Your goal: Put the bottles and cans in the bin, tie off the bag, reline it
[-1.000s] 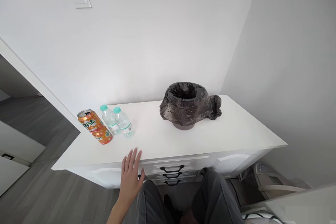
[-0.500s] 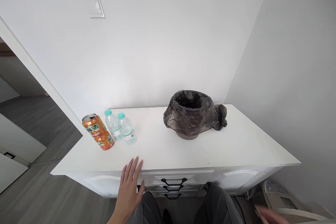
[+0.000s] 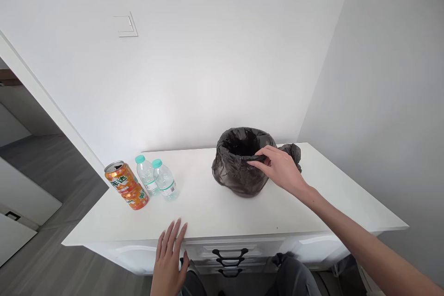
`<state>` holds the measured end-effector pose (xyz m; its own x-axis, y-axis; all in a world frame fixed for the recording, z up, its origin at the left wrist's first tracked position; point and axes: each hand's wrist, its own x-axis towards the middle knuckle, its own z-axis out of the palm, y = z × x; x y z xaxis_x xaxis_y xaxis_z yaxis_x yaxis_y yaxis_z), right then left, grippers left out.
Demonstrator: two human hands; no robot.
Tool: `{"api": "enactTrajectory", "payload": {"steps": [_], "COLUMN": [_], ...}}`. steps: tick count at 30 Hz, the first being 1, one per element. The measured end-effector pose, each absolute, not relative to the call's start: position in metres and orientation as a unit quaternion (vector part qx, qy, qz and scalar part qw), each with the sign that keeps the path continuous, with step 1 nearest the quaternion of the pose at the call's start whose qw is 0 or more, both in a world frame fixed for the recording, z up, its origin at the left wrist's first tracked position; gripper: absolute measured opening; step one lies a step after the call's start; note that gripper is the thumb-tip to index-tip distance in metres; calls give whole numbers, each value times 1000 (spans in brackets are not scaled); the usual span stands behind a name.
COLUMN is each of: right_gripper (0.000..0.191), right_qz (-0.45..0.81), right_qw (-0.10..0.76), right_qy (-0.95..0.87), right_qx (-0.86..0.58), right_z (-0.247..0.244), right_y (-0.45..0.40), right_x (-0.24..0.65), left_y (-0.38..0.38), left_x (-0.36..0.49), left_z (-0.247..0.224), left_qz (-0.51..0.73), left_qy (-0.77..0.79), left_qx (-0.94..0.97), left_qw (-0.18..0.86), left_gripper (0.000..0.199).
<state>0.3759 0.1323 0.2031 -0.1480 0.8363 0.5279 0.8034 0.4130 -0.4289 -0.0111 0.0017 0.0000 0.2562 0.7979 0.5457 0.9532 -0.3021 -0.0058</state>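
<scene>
My right hand [image 3: 272, 163] reaches in from the right. Its thumb and fingers pinch the front right rim of a small trash bin [image 3: 239, 175] lined with a black plastic bag. The bin stands on the white cabinet top, its lining folded down over the outside and bunched at the right. My left hand [image 3: 171, 254] rests with fingers stretched out at the cabinet's front edge and holds nothing. Beyond it stand two clear plastic bottles, a left one [image 3: 147, 175] and a right one [image 3: 165, 181], both with teal caps. Beside them is an orange soda can [image 3: 127, 186], creased around its middle.
The white cabinet [image 3: 208, 212] has black drawer handles [image 3: 230, 254] in front, close to my knees. A wall [image 3: 194, 78] with a switch [image 3: 125, 25] rises behind it. Another wall borders the right side, and a doorway opens at the left.
My right hand has come up from the lower right and taken hold of the bin's rim. The bin leans slightly differently. My left hand stays at the cabinet edge.
</scene>
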Motion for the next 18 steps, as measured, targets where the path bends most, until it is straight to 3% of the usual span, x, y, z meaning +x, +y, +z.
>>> {"api": "enactTrajectory", "payload": {"steps": [9,12,16,18], "right_gripper": [33,33,29,28], "right_qz": [58,101,102,124], "right_qw": [388,440,577,594], "right_qy": [-758,-745,-650,-609], "right_qx": [-521,-491,-484,-511], "right_z": [202,196,156,121], "right_y": [74,58,44,47], "right_x": [355,358,375,389], "left_y": [4,2,7,16], "left_x": [-10,-17,-28,-27], "left_z": [2,6,39,74], "left_qz": [-229,-216,-274,-336], "left_qy": [-566,-556,-565,-599], "left_qx": [-773,-788,-773,-724], "left_qw": [173,154,85,70], "left_gripper": [79,76,47,32]}}
